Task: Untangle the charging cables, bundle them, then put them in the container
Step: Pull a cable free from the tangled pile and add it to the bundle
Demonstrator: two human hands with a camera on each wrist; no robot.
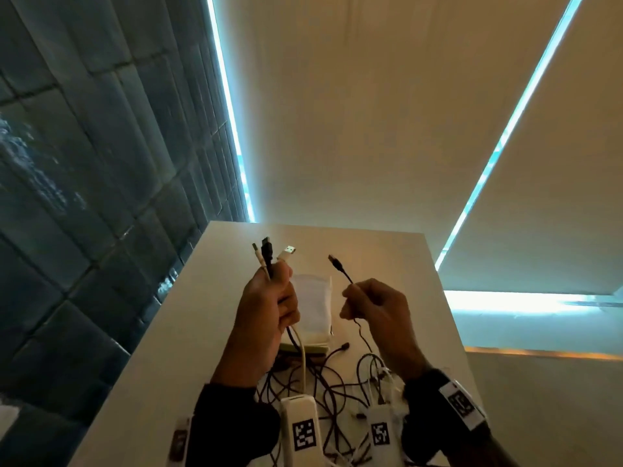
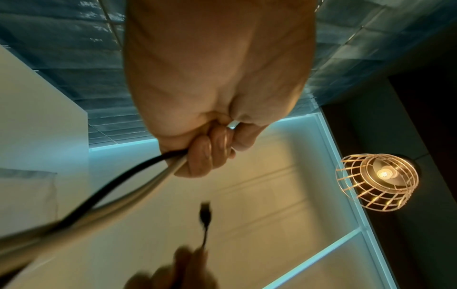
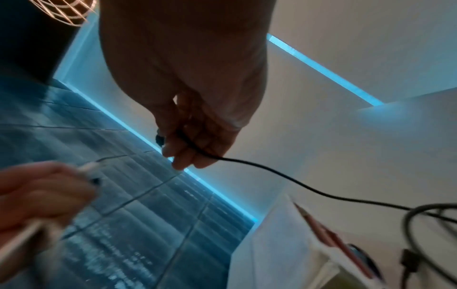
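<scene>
**Dark cuffs, white tagged wrist units**

Both forearms wear dark sleeves — the left sleeve [image 1: 232, 429] ends in a snug cuff just below the wrist, and the right sleeve [image 1: 435, 429] does the same. The left hand [image 1: 266, 318] and right hand [image 1: 381, 315] are bare, with no gloves or rings visible. A white box-shaped unit [image 1: 301, 429] sits at the left wrist, its flat face printed with a square black-and-white coded marker. The right wrist carries a dark band with two similar white tags — one [image 1: 381, 431] facing inward, another [image 1: 463, 404] on the outer side, each bearing a black square pattern. In the wrist views short, plain fingernails show on the fingers [image 2: 210, 154].
</scene>
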